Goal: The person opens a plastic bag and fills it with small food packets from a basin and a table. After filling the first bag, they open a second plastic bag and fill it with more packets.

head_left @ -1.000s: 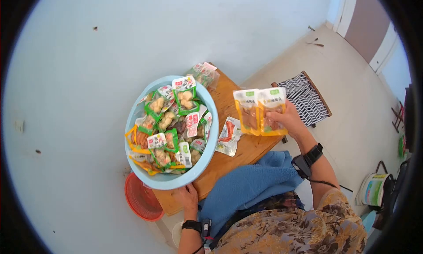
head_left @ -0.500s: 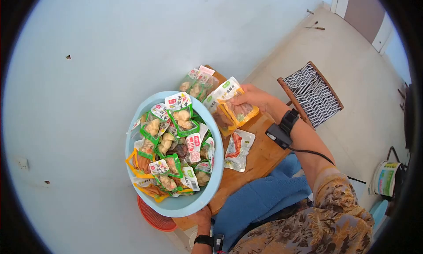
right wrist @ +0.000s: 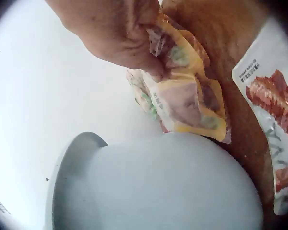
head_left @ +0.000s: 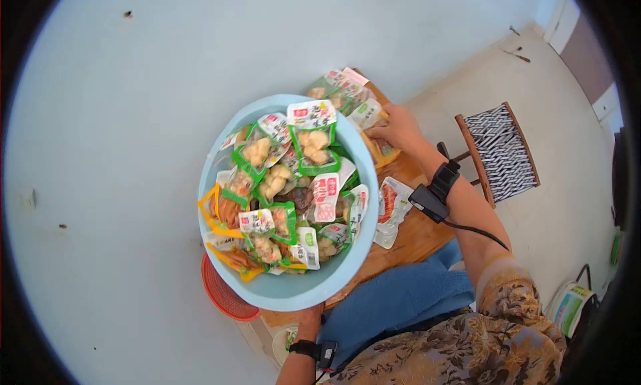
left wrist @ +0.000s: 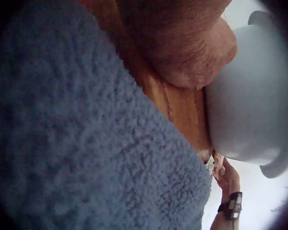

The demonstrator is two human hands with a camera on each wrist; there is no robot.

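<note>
In the head view, a light-blue basin [head_left: 354,265] full of packaged food pouches [head_left: 320,148] stands on a wooden table [head_left: 420,235]. My right hand [head_left: 400,128] pinches yellow-edged food pouches [head_left: 384,151] past the basin's right rim. The right wrist view has these pouches [right wrist: 185,103] close against the basin wall [right wrist: 168,182], near the tabletop. My left hand [head_left: 310,311] is low by the basin's near side, its fingers hidden under the rim. In the left wrist view, the heel of this hand [left wrist: 192,52] rests on the wood beside the basin.
More clear pouches [head_left: 340,91] lie at the table's far corner. A white pouch with a red picture [head_left: 394,211] lies right of the basin. A red basket [head_left: 224,288] stands below left, a woven stool [head_left: 501,151] to the right. Blue fleece [head_left: 394,285] covers the lap.
My right hand has carried the yellow-edged pouches from over the table's right side toward the far corner, beside the other pouches. The left hand has stayed by the basin; the head view has shifted.
</note>
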